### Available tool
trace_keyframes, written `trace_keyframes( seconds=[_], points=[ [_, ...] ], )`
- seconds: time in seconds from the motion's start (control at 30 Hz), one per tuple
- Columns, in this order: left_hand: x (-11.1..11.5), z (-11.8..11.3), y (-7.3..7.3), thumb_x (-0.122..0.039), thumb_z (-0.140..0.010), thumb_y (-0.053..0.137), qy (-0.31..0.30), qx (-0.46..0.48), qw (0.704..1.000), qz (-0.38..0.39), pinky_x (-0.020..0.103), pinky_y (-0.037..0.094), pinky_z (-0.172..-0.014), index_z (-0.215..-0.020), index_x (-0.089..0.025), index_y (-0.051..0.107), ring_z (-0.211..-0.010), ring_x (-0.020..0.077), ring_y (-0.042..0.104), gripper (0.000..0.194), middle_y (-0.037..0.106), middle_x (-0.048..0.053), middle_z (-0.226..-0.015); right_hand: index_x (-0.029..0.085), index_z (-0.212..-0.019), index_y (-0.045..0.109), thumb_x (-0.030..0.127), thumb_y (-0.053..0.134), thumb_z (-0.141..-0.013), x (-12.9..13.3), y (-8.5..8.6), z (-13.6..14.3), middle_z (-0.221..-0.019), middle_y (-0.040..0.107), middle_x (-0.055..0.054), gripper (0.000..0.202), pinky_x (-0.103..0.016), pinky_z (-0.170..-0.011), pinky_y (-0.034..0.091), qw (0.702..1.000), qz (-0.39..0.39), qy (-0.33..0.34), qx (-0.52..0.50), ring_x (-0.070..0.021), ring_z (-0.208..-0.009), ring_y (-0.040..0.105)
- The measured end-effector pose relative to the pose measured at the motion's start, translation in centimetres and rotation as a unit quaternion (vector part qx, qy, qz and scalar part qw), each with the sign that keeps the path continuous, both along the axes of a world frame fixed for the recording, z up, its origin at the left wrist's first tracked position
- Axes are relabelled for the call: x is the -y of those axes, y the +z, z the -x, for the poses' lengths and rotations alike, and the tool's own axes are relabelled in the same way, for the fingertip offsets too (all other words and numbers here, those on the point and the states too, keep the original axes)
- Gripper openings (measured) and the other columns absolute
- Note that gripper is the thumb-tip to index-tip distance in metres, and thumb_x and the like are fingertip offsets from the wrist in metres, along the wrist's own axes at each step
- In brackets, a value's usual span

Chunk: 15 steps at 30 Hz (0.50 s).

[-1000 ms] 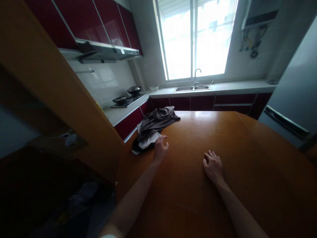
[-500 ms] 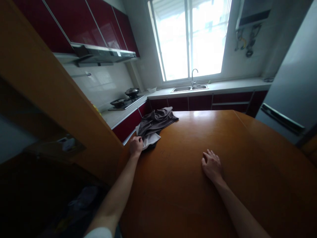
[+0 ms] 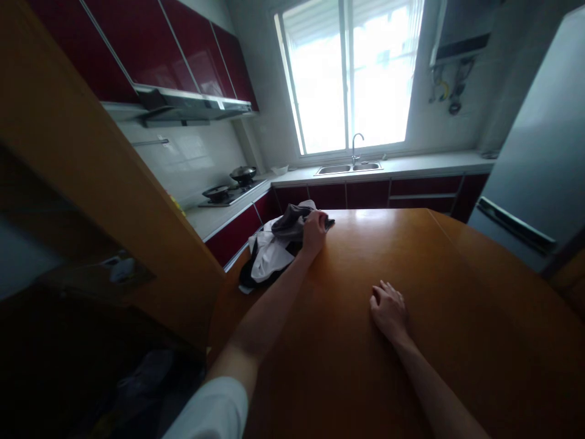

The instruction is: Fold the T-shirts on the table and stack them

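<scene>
A heap of cloth lies at the far left edge of the wooden table (image 3: 356,262). It has a dark grey-brown cloth (image 3: 289,224) on top, a white cloth (image 3: 269,256) below that and black fabric underneath. My left hand (image 3: 314,230) is closed on the right part of the grey-brown cloth, and its wrist hides some of the heap. Well to the right, my right hand (image 3: 388,308) rests on the tabletop with its fingers spread and nothing in them.
Beyond the table a counter (image 3: 301,175) carries a double sink (image 3: 336,169). Pans (image 3: 243,174) stand on the stove at the left. A wooden panel (image 3: 150,201) rises at the left, and a fridge (image 3: 530,152) stands at the right.
My left hand has moved from the heap's near left corner to its right side. The grey-brown cloth is bunched to the right, showing more white and black fabric. My right hand stays put.
</scene>
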<state>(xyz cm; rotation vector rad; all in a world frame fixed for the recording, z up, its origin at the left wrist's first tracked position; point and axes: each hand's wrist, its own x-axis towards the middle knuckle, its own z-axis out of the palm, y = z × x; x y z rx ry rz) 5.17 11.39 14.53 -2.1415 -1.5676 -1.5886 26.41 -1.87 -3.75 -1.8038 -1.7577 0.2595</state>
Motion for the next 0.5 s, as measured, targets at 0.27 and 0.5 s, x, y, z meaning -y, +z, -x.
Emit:
trace_keyframes(
  seconds=[0.27,0.5],
  points=[
    [0.0,-13.2,-4.6,-0.021,-0.090,0.067,-0.351,-0.076,0.929,0.095,0.031,0.047,-0.105,-0.128,-0.018,0.067,-0.121,0.0216,0.062,0.038,0.064,0.011,-0.136,0.016,-0.104,0.073,0.029,0.044,-0.088,0.0,0.6,-1.0,-0.109,0.074,-0.012,0.036,-0.040,-0.098,0.045,0.986,-0.064,0.003,-0.152,-0.0276,-0.107,0.064],
    [-0.2,-5.4,-9.6,-0.012,-0.088,0.060,0.000,-0.163,0.969,0.186,0.038,0.039,-0.115,-0.105,-0.019,0.076,-0.130,0.0239,0.053,0.025,0.063,0.011,-0.132,0.019,-0.092,0.074,0.027,0.047,-0.087,0.1,1.2,-0.3,-0.099,0.075,-0.009,0.028,-0.038,-0.097,0.042,0.988,-0.058,-0.010,-0.143,-0.0259,-0.097,0.063]
  ],
)
